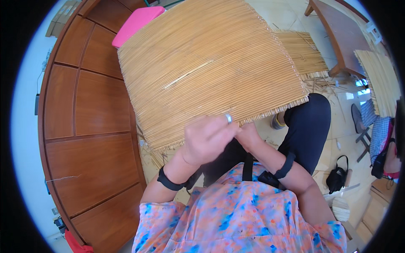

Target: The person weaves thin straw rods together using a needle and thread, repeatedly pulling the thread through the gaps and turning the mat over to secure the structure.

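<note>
A large mat of thin straw-coloured stalks [236, 46], laid side by side and stitched along its edges, spreads in front of me and over my knees. One loose pale split stalk [188, 74] lies on its upper face. At the mat's near edge, my left hand [206, 137], wearing a ring, is closed with the fingers curled in a pinch; whatever they hold is too small or hidden to name. Just to its right and lower, my right hand [248, 134] closes on the near edge, with part of its fingers hidden by the mat and the left hand.
A brown wooden cabinet [101, 105] runs along the left. Behind the mat shows a pink seat or board [137, 25]. A smaller stalk mat [299, 52] and scattered stalks lie on the floor. At right are a wooden table [337, 31], another mat [379, 82] and a black bag [337, 177].
</note>
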A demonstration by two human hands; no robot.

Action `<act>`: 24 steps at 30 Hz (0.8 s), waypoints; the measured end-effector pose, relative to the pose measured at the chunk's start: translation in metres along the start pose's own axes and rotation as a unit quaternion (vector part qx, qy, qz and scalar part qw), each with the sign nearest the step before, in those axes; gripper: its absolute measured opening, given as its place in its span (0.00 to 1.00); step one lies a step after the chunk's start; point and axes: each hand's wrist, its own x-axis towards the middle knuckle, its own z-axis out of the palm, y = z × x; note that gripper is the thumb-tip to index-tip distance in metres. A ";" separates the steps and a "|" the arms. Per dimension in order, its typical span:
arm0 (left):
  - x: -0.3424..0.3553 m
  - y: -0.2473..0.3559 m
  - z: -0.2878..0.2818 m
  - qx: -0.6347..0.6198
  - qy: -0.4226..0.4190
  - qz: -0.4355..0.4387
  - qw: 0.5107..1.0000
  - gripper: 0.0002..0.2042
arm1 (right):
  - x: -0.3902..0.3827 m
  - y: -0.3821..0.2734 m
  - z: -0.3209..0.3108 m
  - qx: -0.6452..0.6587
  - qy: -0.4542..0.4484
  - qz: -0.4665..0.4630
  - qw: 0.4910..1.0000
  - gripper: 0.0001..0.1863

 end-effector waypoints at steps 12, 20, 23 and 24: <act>0.073 0.032 -0.046 -0.261 -0.044 -0.315 0.911 0.06 | -0.005 -0.008 -0.005 -0.027 0.004 0.169 0.985 0.15; 0.075 0.036 -0.058 -0.395 0.054 -0.330 0.856 0.06 | -0.001 -0.014 -0.004 -0.058 -0.010 0.066 0.996 0.18; 0.054 0.017 -0.072 -0.339 0.032 -0.332 0.880 0.07 | -0.002 -0.012 -0.006 -0.076 -0.029 0.083 0.993 0.18; 0.045 0.013 -0.075 -0.310 0.021 -0.335 0.889 0.07 | -0.003 -0.011 -0.005 -0.074 -0.036 0.083 0.993 0.18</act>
